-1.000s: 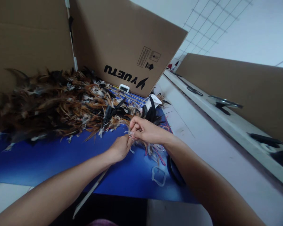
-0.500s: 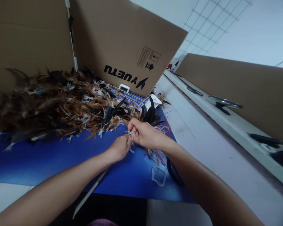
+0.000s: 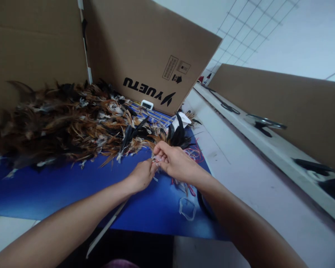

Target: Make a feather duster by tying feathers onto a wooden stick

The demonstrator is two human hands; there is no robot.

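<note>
My left hand [image 3: 142,175] is closed around a thin pale stick [image 3: 107,227], whose lower end runs out under the forearm past the table's front edge. Fingertip to fingertip with it, my right hand [image 3: 176,160] pinches a whitish strip [image 3: 157,159]; its short tail dangles below the fingers. Dark and brown feathers [image 3: 181,136] stick up just beyond the knuckles, and whether they are on the stick is hidden by the hands. A big heap of brown and black feather bunches [image 3: 72,126], with white ties, spreads to the left.
Cardboard panels [image 3: 145,48] stand behind the blue tabletop [image 3: 80,197]. A small white digital timer [image 3: 147,105] leans there beside several thin sticks [image 3: 156,118]. At right lie a clear plastic loop [image 3: 187,209], red strings [image 3: 191,190], and scissors [image 3: 230,108] on a ledge.
My right hand has shifted very slightly to the right, its fingers still pinched at the same spot. My left hand stays nearly where it was.
</note>
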